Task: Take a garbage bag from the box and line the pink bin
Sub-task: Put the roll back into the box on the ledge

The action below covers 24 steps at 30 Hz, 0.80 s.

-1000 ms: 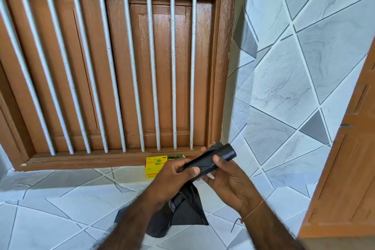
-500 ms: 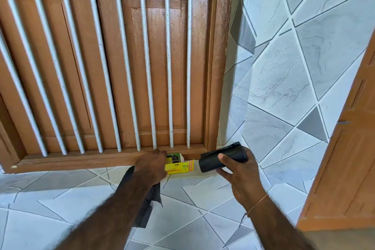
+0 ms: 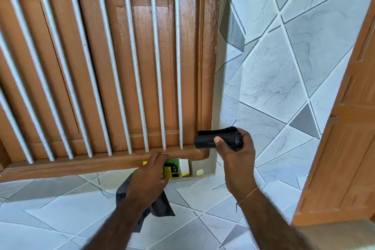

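Observation:
My right hand (image 3: pixel 237 160) grips a black roll of garbage bags (image 3: pixel 207 140), held level just right of the window frame's lower corner. My left hand (image 3: pixel 150 180) reaches forward, its fingers over the yellow and green bag box (image 3: pixel 176 168), which lies in the gap under the wooden sill. A loose black garbage bag (image 3: pixel 160 207) hangs from beneath my left hand, which holds it. The hand hides the left part of the box. No pink bin is in view.
A wooden window frame (image 3: pixel 209 67) with grey metal bars (image 3: pixel 156 67) fills the upper left. Grey patterned tiles (image 3: pixel 274 79) cover the wall on the right and the surface below my arms. A wooden door (image 3: pixel 341 158) stands at the right edge.
My hands have parted: the left one, with the loose bag, went forward to the box under the sill. The right one carried the roll up and to the right.

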Available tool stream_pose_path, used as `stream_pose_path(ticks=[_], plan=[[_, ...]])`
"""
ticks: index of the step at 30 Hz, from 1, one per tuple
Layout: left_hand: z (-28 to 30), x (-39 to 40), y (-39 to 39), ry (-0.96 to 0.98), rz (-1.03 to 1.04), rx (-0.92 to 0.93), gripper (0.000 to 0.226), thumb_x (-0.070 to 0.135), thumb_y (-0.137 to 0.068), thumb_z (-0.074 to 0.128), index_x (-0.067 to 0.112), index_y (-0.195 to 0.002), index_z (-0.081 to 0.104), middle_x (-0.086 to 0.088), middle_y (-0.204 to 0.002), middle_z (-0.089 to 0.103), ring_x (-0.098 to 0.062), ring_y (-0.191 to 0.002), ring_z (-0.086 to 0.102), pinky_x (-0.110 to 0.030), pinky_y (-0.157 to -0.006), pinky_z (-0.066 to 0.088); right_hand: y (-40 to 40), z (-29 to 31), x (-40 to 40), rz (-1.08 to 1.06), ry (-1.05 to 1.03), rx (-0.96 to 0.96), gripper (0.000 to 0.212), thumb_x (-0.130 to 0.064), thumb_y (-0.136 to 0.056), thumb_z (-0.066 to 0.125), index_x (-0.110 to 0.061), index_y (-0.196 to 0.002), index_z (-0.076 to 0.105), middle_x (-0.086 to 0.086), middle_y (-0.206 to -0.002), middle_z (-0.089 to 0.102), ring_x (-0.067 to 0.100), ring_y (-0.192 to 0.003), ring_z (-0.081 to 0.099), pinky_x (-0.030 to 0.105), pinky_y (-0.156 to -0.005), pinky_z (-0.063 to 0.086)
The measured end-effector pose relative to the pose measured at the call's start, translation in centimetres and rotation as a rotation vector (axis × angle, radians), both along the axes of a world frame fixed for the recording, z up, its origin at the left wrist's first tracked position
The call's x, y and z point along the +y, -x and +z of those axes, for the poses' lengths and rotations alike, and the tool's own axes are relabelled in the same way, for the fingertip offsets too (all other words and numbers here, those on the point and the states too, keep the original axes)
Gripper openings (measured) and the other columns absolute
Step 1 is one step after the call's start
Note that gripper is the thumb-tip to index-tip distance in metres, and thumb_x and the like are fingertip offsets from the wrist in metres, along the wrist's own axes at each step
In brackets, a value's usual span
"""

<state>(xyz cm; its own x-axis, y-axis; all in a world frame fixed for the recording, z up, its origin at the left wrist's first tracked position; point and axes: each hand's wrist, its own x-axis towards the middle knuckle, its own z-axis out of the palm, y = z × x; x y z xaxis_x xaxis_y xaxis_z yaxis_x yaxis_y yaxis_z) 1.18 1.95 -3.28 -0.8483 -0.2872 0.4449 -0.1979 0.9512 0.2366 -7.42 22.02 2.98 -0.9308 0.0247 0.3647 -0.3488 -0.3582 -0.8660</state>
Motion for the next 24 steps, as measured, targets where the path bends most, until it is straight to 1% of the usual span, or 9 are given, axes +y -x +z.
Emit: stream_pose_path(ticks=[2, 5, 8, 11, 13, 18, 21, 23, 24], plan=[[0.0, 0.5, -0.7, -0.017, 0.05, 0.053, 0.049, 0.03, -0.08, 0.071, 0.031, -0.124, 0.05, 0.012, -0.128, 0.052, -0.018, -0.088, 0.065, -0.025, -0.062, 0.047, -0.9, 0.7, -0.5, -0.002, -0.036, 0.069, 0.036, -0.005, -0.075, 0.078, -0.019, -0.102, 0.061, -0.001, -0.093, 0.066, 0.008, -0.084, 0.064, 0.028, -0.083, 0.052], [0.6, 1.2, -1.5, -0.008, 0.099, 0.095, 0.05, 0.03, -0.08, 0.071, 0.031, -0.125, 0.049, 0.013, -0.13, 0.056, -0.016, -0.091, 0.066, -0.026, -0.062, 0.05, -2.6, 0.4, -1.3, 0.027, -0.123, 0.129, 0.038, -0.007, -0.074, 0.079, -0.018, -0.106, 0.06, 0.0, -0.097, 0.066, 0.011, -0.091, 0.064, 0.022, -0.083, 0.053], [1.1, 1.3, -1.9, 0.007, 0.094, 0.105, 0.051, 0.029, -0.075, 0.074, 0.03, -0.121, 0.051, 0.013, -0.123, 0.06, -0.015, -0.081, 0.067, -0.023, -0.054, 0.046, -3.6, -0.1, -1.7, 0.049, -0.185, 0.156, 0.04, -0.004, -0.075, 0.078, -0.014, -0.109, 0.059, -0.003, -0.096, 0.067, 0.0, -0.086, 0.064, 0.009, -0.077, 0.05], [1.4, 1.1, -2.3, 0.024, 0.084, 0.108, 0.058, 0.026, -0.067, 0.081, 0.029, -0.116, 0.053, 0.011, -0.114, 0.065, -0.015, -0.068, 0.067, -0.021, -0.047, 0.041, -4.1, -0.3, -1.5, 0.042, -0.212, 0.202, 0.04, 0.0, -0.075, 0.077, -0.012, -0.109, 0.058, -0.005, -0.095, 0.066, -0.005, -0.084, 0.063, 0.004, -0.073, 0.047], [1.6, 1.1, -2.5, 0.017, 0.098, 0.122, 0.057, 0.024, -0.067, 0.08, 0.028, -0.118, 0.055, 0.009, -0.116, 0.065, -0.018, -0.069, 0.067, -0.022, -0.048, 0.041, -4.3, -0.2, -1.2, 0.05, -0.223, 0.207, 0.041, -0.002, -0.076, 0.077, -0.014, -0.109, 0.057, -0.006, -0.096, 0.065, -0.005, -0.086, 0.062, 0.003, -0.073, 0.047], [2.4, 1.8, -3.1, -0.011, 0.157, 0.104, 0.052, 0.031, -0.082, 0.07, 0.029, -0.129, 0.049, 0.01, -0.129, 0.058, -0.02, -0.09, 0.067, -0.028, -0.064, 0.05, -4.6, -0.2, -0.4, 0.08, -0.228, 0.22, 0.039, -0.002, -0.076, 0.077, -0.025, -0.101, 0.058, -0.009, -0.093, 0.066, -0.003, -0.085, 0.063, 0.006, -0.074, 0.047], [2.9, 2.4, -3.4, -0.051, 0.196, 0.092, 0.05, 0.036, -0.087, 0.064, 0.03, -0.133, 0.044, 0.01, -0.133, 0.054, -0.02, -0.097, 0.065, -0.028, -0.072, 0.051, -4.5, -0.7, 0.0, 0.106, -0.248, 0.188, 0.039, -0.011, -0.076, 0.079, -0.025, -0.106, 0.059, -0.002, -0.099, 0.067, 0.01, -0.094, 0.064, 0.019, -0.083, 0.052], [3.2, 2.7, -3.5, -0.078, 0.203, 0.111, 0.049, 0.037, -0.087, 0.064, 0.029, -0.131, 0.044, 0.008, -0.131, 0.056, -0.02, -0.097, 0.065, -0.029, -0.073, 0.051, -4.4, -1.0, 0.2, 0.133, -0.282, 0.154, 0.039, -0.015, -0.076, 0.079, -0.024, -0.108, 0.059, 0.0, -0.102, 0.067, 0.017, -0.099, 0.064, 0.027, -0.087, 0.053], [3.3, 2.7, -3.5, -0.08, 0.199, 0.122, 0.049, 0.036, -0.086, 0.065, 0.029, -0.13, 0.045, 0.007, -0.13, 0.056, -0.021, -0.096, 0.065, -0.029, -0.072, 0.052, -4.4, -1.1, 0.4, 0.15, -0.293, 0.14, 0.039, -0.015, -0.076, 0.079, -0.023, -0.108, 0.059, 0.001, -0.102, 0.068, 0.018, -0.099, 0.064, 0.028, -0.087, 0.054]])
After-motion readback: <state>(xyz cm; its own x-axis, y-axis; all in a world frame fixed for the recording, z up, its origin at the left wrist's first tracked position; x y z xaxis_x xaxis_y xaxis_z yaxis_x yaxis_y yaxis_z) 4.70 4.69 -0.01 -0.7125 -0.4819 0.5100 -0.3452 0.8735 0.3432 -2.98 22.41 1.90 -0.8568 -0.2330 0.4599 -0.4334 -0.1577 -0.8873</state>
